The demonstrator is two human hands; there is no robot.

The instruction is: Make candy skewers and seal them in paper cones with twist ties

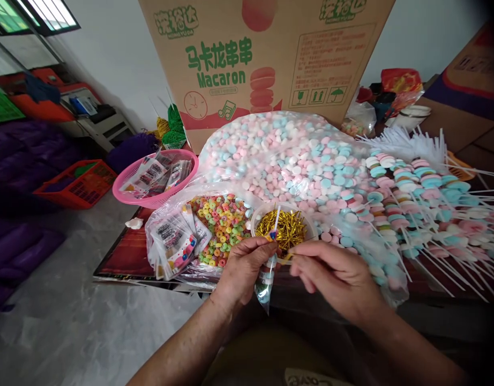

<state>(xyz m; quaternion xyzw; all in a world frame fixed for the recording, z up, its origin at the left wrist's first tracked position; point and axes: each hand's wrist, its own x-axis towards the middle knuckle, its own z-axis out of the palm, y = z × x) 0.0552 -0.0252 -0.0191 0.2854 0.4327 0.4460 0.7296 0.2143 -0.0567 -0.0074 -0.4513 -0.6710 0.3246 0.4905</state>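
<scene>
My left hand point(245, 262) is closed around the gathered neck of a small clear candy bag point(265, 284). A white stick point(277, 219) rises above its fingers, and the bag hangs pointed end down. Beside it, my right hand point(339, 276) pinches a gold twist tie point(286, 258), which reaches toward the bag's neck; whether it is wrapped there I cannot tell. Just beyond both hands, a round plastic tub point(254, 221) holds many gold twist ties point(293, 224). The contents of the bag are mostly hidden by my left hand.
Ring-shaped candies point(223, 220) and printed bags point(172, 238) lie left of the tub. Behind spreads a large plastic sack of pastel candies point(295, 161). Finished-looking candy skewers point(416, 198) pile up at right. A pink basket point(124, 194) and a tall carton point(226, 32) stand farther back.
</scene>
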